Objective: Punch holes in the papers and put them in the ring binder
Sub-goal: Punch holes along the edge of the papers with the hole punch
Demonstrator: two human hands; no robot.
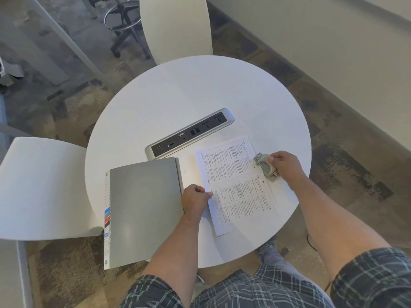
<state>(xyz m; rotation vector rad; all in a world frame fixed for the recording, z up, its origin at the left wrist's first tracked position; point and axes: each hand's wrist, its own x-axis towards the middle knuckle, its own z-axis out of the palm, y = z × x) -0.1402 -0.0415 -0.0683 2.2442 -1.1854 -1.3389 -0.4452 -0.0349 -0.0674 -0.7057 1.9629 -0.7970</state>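
On the round white worktop, printed papers lie right of centre; left hand pinches their left edge, right hand grasps the hole punch at their right edge. Closed grey ring binder lies left, socket strip beyond

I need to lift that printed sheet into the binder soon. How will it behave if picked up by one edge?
The printed sheet looks thin, so it will probably droop. It lies flat on the smooth table, so it may slide. Its right edge sits in the hole punch, held by the right hand; pulling early might tear it.
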